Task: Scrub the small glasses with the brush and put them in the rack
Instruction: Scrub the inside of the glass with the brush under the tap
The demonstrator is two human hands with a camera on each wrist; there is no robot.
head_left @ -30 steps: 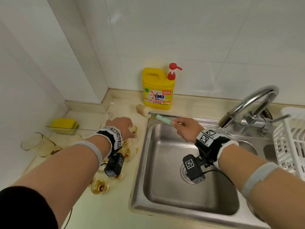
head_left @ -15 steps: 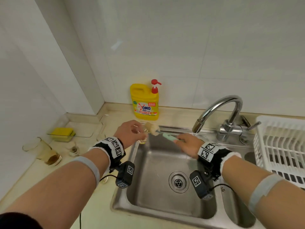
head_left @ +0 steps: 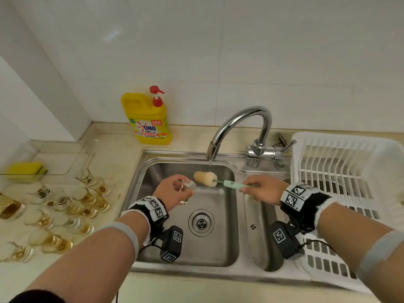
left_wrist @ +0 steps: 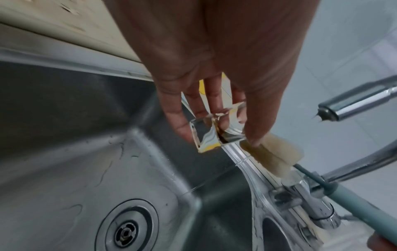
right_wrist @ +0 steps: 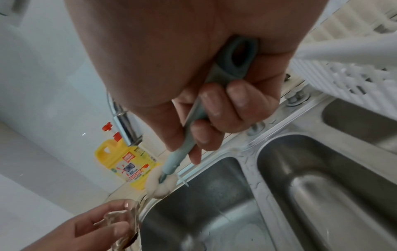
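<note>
My left hand [head_left: 175,191] holds a small clear glass [head_left: 188,185] over the left sink basin, fingers and thumb around its sides [left_wrist: 217,130]. My right hand [head_left: 261,190] grips the green handle of a brush [head_left: 229,184], fingers curled round it [right_wrist: 206,108]. The brush's cream sponge head [head_left: 205,178] lies just right of the glass's mouth, outside it, under the tap spout. Several more small glasses [head_left: 65,206] with amber dregs lie on the counter at the left. The white rack [head_left: 349,182] stands to the right of the sink.
The steel double sink [head_left: 140,176] has a drain [head_left: 201,223] in the left basin. A chrome tap [head_left: 240,125] arches over it. A yellow detergent bottle [head_left: 148,121] stands at the back wall. A yellow sponge [head_left: 26,171] lies in a clear tray at far left.
My left hand has brought a glass from the counter to over the sink basin. My right hand and the brush moved with it, under the tap.
</note>
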